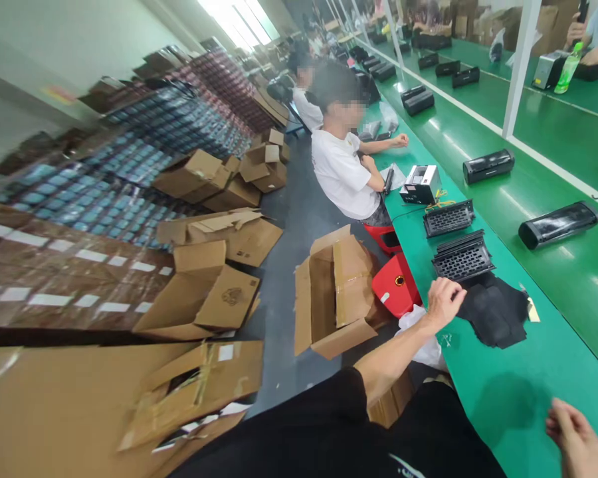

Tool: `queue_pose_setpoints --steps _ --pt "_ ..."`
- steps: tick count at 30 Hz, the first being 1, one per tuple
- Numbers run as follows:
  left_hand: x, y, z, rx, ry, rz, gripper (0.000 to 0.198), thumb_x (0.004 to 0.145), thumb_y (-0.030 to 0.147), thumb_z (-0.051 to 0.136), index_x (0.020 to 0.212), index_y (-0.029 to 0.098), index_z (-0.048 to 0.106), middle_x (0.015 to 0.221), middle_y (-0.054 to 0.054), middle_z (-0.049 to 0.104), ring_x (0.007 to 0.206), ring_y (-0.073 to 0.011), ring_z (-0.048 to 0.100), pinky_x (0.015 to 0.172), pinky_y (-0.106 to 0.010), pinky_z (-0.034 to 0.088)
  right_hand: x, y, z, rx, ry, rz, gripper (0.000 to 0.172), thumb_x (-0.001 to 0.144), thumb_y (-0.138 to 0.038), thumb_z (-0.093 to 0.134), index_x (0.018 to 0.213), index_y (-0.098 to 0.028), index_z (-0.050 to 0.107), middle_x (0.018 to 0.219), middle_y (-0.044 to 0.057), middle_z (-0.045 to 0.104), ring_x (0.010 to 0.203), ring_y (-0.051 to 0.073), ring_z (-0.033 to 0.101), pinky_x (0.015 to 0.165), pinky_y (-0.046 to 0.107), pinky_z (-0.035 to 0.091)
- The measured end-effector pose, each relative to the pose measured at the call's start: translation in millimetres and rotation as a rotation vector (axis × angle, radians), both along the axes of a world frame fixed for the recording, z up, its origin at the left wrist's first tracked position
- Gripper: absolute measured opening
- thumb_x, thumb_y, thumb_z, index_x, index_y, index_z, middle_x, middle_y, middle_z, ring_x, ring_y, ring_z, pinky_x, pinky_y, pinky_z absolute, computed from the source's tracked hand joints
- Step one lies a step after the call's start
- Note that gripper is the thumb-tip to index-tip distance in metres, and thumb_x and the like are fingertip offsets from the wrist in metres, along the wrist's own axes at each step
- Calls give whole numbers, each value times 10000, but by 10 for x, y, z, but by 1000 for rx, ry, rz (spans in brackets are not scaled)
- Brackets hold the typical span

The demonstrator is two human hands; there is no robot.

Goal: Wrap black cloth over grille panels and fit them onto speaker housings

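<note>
My left hand [444, 302] is over the near edge of the green table, its fingers bent and drawn together. Whatever it may hold is hidden. Just beyond it lies a black perforated housing [462, 257], with a second perforated housing [448, 219] further along. To the right of this hand is a pile of black sheet pieces [496, 309], with a small yellowish piece [533, 310] at its edge. At the lower right, my right hand [575, 438] is over the green surface with its fingers curled in, and nothing shows in it.
A conveyor [538, 179] carries black speaker-like units [558, 224]. A seated co-worker [341, 169] is along the table near a small box [421, 184]. An open carton [323, 299] and a red stool [396, 285] stand beside the table; more cartons [224, 292] line the left.
</note>
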State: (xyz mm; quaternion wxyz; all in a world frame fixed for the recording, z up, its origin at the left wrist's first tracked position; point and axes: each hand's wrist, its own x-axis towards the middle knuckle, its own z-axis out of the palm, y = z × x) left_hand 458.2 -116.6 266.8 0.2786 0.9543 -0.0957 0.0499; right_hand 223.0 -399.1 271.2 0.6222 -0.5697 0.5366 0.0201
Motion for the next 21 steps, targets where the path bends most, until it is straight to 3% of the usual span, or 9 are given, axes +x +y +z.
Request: queue_pose_setpoints --steps 2,4,6,9,11,14,16,20,21 --pt "228 195 92 19 -115 164 159 1010 372 679 1039 220 714 1056 -82 698 1056 -249 597 962 -403 447 243 365 -64 80 -63 116 814 395 -788 913 900 -185 702 747 54 689 616 190 630 549 324 572" --pt "479 360 176 61 -113 204 218 976 356 729 1148 225 706 1182 -102 689 1136 -273 583 1009 -440 458 454 643 -94 105 -99 200 772 463 -789 878 890 -171 703 720 36 689 605 171 633 538 280 550" --pt "694 480 237 95 -47 154 200 961 329 751 1132 231 719 1182 -100 695 1153 -281 589 1035 -469 472 586 795 -116 107 -122 254 758 481 -799 855 872 -168 703 710 27 686 598 169 635 527 269 538" --pt "876 585 294 90 7 57 109 994 311 709 1039 215 736 1081 -81 714 1106 -252 630 1035 -469 516 604 820 -154 101 -137 255 762 494 -799 854 894 -167 709 726 28 695 608 173 646 530 264 542" --pt "902 616 329 65 12 -2 207 1025 361 670 1146 200 720 1183 -87 709 1114 -233 656 1018 -461 561 512 765 -156 103 -129 216 759 499 -781 872 920 -170 711 750 32 706 623 176 654 541 263 553" --pt "811 575 378 15 34 -116 347 1049 418 633 1325 209 656 1385 -114 648 1162 -228 669 1004 -455 600 297 668 -64 101 -121 126 748 515 -748 901 965 -182 706 778 27 711 634 173 655 542 257 558" --pt "649 443 378 -17 61 -204 337 1051 426 627 1319 226 670 1395 -120 650 1165 -225 670 1012 -445 600 155 598 39 70 -135 71 747 544 -713 917 1043 -201 701 809 18 713 659 180 666 555 264 569" --pt "40 -168 216 -76 148 -451 266 960 514 734 1094 294 801 1141 -74 758 1052 -209 705 951 -331 609 -116 344 109 -53 -147 -92 666 643 -707 849 1103 -254 687 946 28 724 720 190 679 555 287 564" --pt "-144 -375 146 -114 185 -591 261 962 512 726 1074 293 813 1099 -81 761 1033 -213 712 918 -320 611 -200 250 86 -101 -106 -143 608 664 -723 804 1039 -259 689 940 37 716 714 199 672 539 306 554"
